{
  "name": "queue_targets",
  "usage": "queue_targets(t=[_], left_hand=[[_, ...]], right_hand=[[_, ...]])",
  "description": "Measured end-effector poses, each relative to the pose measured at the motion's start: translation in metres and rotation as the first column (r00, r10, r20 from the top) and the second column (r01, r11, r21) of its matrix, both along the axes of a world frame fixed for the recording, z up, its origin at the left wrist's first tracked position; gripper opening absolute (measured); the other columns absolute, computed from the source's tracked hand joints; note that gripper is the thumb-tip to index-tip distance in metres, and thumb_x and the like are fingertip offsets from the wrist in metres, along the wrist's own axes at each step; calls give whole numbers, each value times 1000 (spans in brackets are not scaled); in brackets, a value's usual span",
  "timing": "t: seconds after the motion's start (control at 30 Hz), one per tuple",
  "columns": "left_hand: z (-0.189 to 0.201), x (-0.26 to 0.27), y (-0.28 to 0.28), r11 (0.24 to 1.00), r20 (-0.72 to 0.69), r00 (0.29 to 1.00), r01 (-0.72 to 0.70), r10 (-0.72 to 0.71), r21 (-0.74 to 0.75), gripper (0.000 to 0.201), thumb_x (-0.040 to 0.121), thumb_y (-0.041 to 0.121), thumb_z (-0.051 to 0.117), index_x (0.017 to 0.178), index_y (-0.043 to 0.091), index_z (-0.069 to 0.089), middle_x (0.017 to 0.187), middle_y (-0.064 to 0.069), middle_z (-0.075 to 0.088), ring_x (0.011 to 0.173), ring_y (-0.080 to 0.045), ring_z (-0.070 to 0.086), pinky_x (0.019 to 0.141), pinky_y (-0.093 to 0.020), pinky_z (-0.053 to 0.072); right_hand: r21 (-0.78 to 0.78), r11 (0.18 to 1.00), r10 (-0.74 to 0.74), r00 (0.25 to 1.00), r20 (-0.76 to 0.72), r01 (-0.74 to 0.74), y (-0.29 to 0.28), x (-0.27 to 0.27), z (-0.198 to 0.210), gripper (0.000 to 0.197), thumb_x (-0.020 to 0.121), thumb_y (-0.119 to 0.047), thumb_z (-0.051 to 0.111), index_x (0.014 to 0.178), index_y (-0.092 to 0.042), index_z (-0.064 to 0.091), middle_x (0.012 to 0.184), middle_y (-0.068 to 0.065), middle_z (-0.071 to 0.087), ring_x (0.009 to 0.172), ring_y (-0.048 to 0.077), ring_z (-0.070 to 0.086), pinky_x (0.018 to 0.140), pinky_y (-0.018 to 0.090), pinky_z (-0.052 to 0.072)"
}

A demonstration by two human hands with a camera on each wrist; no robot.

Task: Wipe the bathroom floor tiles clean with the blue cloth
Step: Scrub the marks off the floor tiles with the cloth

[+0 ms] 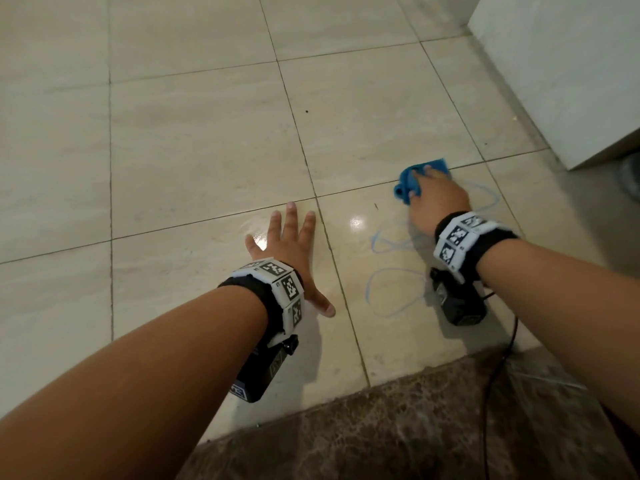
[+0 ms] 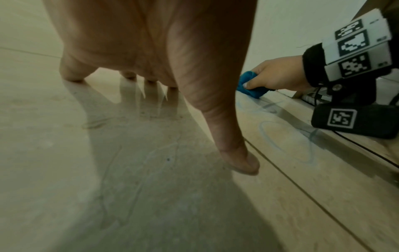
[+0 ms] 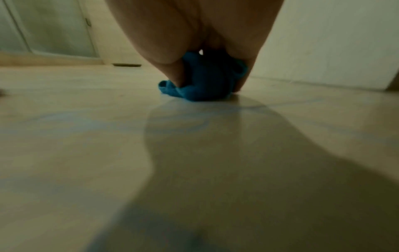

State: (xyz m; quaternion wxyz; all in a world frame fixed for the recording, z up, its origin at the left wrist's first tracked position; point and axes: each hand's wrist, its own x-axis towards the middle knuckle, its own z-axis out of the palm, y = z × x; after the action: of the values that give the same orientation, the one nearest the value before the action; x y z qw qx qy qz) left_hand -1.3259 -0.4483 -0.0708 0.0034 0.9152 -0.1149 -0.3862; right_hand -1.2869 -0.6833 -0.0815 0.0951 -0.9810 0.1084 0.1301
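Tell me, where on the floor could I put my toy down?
Bare tiles stretch ahead of the left hand, with only a tiny dark speck. It is crowded on the right: the right hand grips the blue cloth by blue scribbles, near the white cabinet.

The head view is evenly but dimly lit, with a small bright glare spot on the glossy floor tiles (image 1: 356, 222) and a second sheen beside the left hand (image 1: 291, 251). Grout lines bow outward toward the edges from the wide lens. Both wrist views are darker, greenish and grainy. In the left wrist view the hand throws a broad soft shadow (image 2: 151, 153) toward the camera. The right wrist view is blurred throughout, the blue cloth (image 3: 200, 85) soft-edged, with a large dark shadow (image 3: 237, 170) below.
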Motion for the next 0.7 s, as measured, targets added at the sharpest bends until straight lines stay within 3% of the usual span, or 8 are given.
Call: queue_targets(t=[0.07, 0.13, 0.27, 0.3, 0.43, 0.53, 0.63, 0.7], left_hand=[[0, 0, 0, 1000, 1, 1000, 3, -3, 5, 155, 49, 66, 83, 145, 27, -32, 150, -2, -42, 142, -28, -29, 113, -64, 0], [0, 1, 0, 1000, 2, 1000, 5, -5, 9, 155, 49, 67, 83, 145, 26, -32, 150, -2, -42, 142, -28, -29, 113, -64, 1], [1, 1, 0, 1000, -2, 1000, 3, -3, 1, 155, 49, 66, 83, 145, 27, -32, 150, -2, -42, 142, -27, -30, 114, -64, 0], [1, 0, 0, 1000, -4, 1000, 2, -2, 0, 155, 49, 66, 83, 145, 27, -32, 150, -2, -42, 142, -27, -30, 113, -64, 0], [1, 0, 0, 1000, -4, 1000, 7, -7, 1, 155, 50, 66, 83, 145, 26, -32, 150, -3, -42, 142, -28, -30, 113, -64, 0], [0, 1, 1, 1000, 0, 1000, 10, -10, 0, 155, 49, 66, 83, 145, 26, -32, 150, -3, -42, 142, -29, -30, 113, -65, 0], [0, 2, 0, 1000, -6, 1000, 8, -8, 1, 155, 49, 66, 83, 145, 26, -32, 150, -3, -42, 142, -29, -30, 113, -66, 1], [1, 1, 1, 1000, -7, 1000, 7, -7, 0, 155, 49, 65, 84, 145, 26, -32, 150, -3, -42, 142, -28, -31, 112, -66, 1]], right_hand=[[65, 985, 157, 987, 20, -158, 12, -10, -6, 50, 97, -15, 41, 146, -15, 32, 157, 1, 18, 140, 20, 26, 111, 25, 19], [82, 975, 205, 979, 17, -206, 3, -7, -5, 49, 97, -16, 41, 146, -18, 33, 156, -2, 19, 140, 20, 27, 111, 27, 20], [98, 982, -164, 986, 16, 162, -20, -1, 1, 47, 96, -17, 44, 142, -15, 38, 152, 9, 24, 130, 33, 38, 109, 35, 31], [103, 978, -185, 982, 38, 180, -15, -4, 0, 47, 95, -16, 46, 141, -15, 39, 150, 9, 28, 125, 34, 42, 107, 36, 34], [-96, 993, 72, 994, 78, -64, 2, -13, -3, 47, 95, -31, 42, 140, -19, 39, 149, 7, 34, 133, 27, 36, 109, 40, 23], [-220, 956, 210, 976, 61, -192, 11, -18, 4, 44, 97, -42, 29, 133, -26, 49, 148, -4, 38, 131, 21, 31, 99, 42, 23], [-2, 911, 412, 910, 42, -412, 21, -26, 2, 34, 96, -29, 45, 128, -29, 56, 144, -9, 43, 115, 25, 37, 95, 38, 31], [83, 898, 431, 902, 20, -431, 16, -19, -4, 36, 92, -25, 54, 129, -27, 56, 144, -8, 43, 117, 28, 41, 99, 37, 32]])
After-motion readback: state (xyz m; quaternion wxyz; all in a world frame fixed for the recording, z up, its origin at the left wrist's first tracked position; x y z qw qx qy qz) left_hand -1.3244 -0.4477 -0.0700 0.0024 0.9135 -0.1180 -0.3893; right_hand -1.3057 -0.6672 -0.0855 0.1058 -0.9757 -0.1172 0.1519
